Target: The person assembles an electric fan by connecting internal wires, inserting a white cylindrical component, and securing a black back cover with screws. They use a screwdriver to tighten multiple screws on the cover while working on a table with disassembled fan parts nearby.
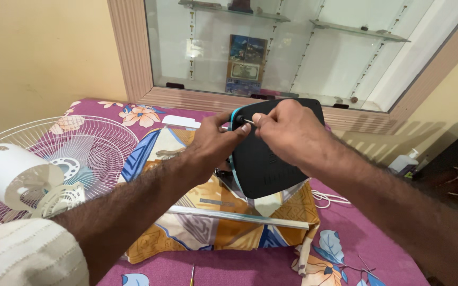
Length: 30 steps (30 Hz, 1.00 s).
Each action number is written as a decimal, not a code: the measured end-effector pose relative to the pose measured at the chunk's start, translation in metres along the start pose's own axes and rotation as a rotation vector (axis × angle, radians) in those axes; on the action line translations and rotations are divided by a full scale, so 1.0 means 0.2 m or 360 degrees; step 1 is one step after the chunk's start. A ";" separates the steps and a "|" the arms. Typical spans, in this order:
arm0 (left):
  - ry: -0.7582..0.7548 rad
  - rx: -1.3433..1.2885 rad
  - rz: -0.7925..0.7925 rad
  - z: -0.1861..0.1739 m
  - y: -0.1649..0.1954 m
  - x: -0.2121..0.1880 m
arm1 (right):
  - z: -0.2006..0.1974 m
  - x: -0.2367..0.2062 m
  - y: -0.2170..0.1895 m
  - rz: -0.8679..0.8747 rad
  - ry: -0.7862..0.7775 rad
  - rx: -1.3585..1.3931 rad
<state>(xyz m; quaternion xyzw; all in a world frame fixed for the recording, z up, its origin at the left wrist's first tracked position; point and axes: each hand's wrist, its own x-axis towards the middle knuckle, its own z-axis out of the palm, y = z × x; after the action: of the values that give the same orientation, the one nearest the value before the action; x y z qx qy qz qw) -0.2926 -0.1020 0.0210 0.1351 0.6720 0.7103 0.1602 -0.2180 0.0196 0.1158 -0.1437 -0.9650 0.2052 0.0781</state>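
Observation:
A black fan base (pixel 271 159) with a teal rim stands tilted on a patterned cushion (pixel 223 222). My left hand (pixel 213 143) holds the base at its top left edge, fingers by a small black knob. My right hand (pixel 287 130) pinches a thin metal pin or screw (pixel 247 122) at that knob. Both hands meet at the upper left of the base.
A white fan grille with motor housing (pixel 43 175) lies at the left on the purple floral cloth (pixel 345 249). A metal rod (pixel 239 217) lies across the cushion, and a screwdriver tip (pixel 192 274) shows at the bottom. A white cord (pixel 327 198), a white bottle (pixel 405 160) and a glass cabinet (pixel 292 47) are beyond.

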 end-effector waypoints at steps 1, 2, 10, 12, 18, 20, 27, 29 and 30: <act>-0.0004 -0.0014 0.0001 0.00 0.00 0.00 | 0.00 0.01 0.01 -0.0039 0.0000 -0.0041; -0.0004 -0.0019 0.0018 0.00 0.00 0.01 | -0.01 0.02 0.02 -0.0076 0.0002 -0.0081; 0.0059 0.0206 0.0046 0.01 -0.03 0.00 | -0.04 -0.09 0.04 -0.0776 0.0349 -0.0395; 0.0028 0.0110 0.0025 0.01 -0.03 0.00 | 0.01 -0.11 0.05 -0.0802 0.0529 -0.0676; -0.0029 0.0018 0.0072 -0.03 -0.01 0.01 | 0.10 -0.01 0.10 -0.0563 0.0459 0.0065; -0.0024 0.0078 0.0060 -0.04 0.00 0.00 | 0.11 0.02 0.11 -0.0085 0.0120 0.0466; 0.0019 0.0080 0.0009 -0.04 0.01 -0.01 | 0.05 0.05 0.09 0.0044 -0.0048 0.0302; 0.0036 0.0108 0.0002 -0.03 0.01 0.00 | 0.03 0.02 0.09 -0.0430 0.0190 0.0156; 0.0056 0.0143 -0.0016 -0.03 0.01 0.01 | 0.02 -0.01 0.08 -0.0667 0.0307 0.0079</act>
<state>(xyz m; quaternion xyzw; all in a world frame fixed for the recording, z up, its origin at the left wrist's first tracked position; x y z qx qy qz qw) -0.2969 -0.1071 0.0230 0.1262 0.7067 0.6807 0.1458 -0.2137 0.0323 0.1053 0.0428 -0.9564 0.1935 0.2144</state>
